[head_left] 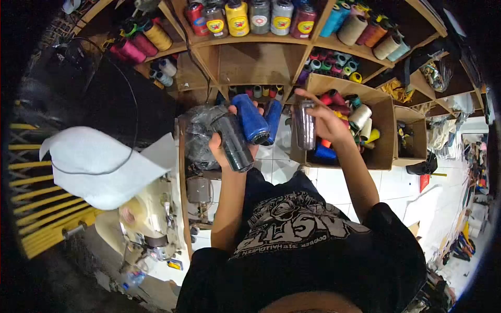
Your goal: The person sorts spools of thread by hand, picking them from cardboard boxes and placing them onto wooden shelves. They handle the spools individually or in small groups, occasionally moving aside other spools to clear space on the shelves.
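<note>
My left hand [217, 150] is closed around several thread cones at once. Nearest to its thumb is a black thread cone [233, 143] in shiny wrap, tilted. Beside that leans a blue thread cone [250, 120], and behind it a second blue thread cone [272, 121] is partly hidden. On the other side, my right hand [334, 125] grips a dark brownish thread cone [305, 125] in clear wrap, held nearly upright. This cone is in front of the edge of an open cardboard box [383, 156] of mixed thread cones.
Wooden shelves [250, 39] ahead carry rows of coloured thread cones. A smaller cardboard box [412, 148] stands right of the large one. At left are a sewing machine [148, 219], white fabric [99, 167] and yellow slats [42, 206]. Crumpled plastic [195, 135] lies near my left hand.
</note>
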`<control>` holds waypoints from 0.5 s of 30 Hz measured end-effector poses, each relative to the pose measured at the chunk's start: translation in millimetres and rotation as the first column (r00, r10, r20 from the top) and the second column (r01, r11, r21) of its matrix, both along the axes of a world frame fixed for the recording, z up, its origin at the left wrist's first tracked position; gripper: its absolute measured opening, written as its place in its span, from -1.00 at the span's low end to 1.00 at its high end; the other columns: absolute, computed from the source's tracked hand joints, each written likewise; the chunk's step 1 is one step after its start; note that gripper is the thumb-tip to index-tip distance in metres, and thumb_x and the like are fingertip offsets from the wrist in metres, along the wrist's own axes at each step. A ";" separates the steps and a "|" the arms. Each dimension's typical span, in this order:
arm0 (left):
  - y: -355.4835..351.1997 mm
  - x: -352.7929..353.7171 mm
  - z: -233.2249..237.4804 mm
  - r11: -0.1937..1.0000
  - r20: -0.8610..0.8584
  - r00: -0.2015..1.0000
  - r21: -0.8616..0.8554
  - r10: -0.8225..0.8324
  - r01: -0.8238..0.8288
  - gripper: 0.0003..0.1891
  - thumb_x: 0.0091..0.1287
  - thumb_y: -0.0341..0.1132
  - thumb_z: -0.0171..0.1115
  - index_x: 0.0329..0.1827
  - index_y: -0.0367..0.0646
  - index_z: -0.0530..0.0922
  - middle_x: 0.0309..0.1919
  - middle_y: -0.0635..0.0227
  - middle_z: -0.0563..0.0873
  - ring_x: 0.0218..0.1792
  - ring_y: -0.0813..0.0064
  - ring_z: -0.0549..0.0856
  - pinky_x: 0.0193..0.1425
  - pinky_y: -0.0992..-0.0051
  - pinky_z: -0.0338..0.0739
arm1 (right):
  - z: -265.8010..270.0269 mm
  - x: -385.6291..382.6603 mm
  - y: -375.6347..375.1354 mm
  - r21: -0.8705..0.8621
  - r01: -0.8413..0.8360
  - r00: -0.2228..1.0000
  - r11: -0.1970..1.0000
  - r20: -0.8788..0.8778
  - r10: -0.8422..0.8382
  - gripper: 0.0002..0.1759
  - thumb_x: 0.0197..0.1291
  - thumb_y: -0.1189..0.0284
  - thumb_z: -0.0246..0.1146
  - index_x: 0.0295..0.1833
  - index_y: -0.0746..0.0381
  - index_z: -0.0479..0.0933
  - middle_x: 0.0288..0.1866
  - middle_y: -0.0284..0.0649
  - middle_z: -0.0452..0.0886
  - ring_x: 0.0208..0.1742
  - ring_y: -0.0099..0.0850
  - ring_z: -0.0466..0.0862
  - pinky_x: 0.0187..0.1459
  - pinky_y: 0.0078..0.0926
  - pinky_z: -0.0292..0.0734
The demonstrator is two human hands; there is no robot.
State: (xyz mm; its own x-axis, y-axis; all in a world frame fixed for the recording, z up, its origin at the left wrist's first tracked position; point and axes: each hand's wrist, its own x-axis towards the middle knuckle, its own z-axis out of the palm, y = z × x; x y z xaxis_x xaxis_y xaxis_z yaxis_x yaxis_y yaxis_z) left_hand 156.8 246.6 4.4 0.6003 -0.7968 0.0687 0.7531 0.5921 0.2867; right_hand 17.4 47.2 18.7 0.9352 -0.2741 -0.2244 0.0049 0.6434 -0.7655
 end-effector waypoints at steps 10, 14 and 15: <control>-10.3 71.2 -37.3 0.995 -0.038 0.995 -0.001 -0.096 0.096 -0.18 0.01 0.19 0.32 0.32 -0.04 0.36 0.33 -0.11 0.25 0.36 -0.03 0.28 0.44 0.08 0.17 | -51.8 81.1 -9.3 0.397 0.215 0.965 0.892 -0.225 -0.132 -0.54 0.28 0.11 0.17 0.14 0.20 0.44 -0.15 -0.16 0.63 -0.22 -0.30 0.65 -0.29 -0.41 0.62; -26.9 89.8 -70.5 0.999 -0.042 0.998 -0.009 -0.048 0.047 -0.18 0.00 0.16 0.34 0.32 -0.04 0.35 0.34 -0.11 0.24 0.36 -0.03 0.28 0.45 0.07 0.15 | -77.7 113.7 -35.5 0.361 0.001 0.950 0.933 -0.291 0.112 -0.44 0.34 -0.03 -0.01 0.13 0.24 0.39 -0.22 -0.09 0.61 -0.43 -0.31 0.63 -0.55 -0.44 0.61; -34.1 96.8 -85.3 0.999 -0.031 0.999 -0.014 -0.040 0.039 -0.18 0.00 0.16 0.34 0.32 -0.04 0.35 0.34 -0.11 0.24 0.36 -0.03 0.28 0.45 0.06 0.15 | -84.8 126.1 -48.2 0.320 -0.048 0.940 0.946 -0.305 0.151 -0.43 0.36 -0.01 -0.07 0.15 0.28 0.35 -0.23 -0.04 0.60 -0.41 -0.30 0.63 -0.54 -0.42 0.60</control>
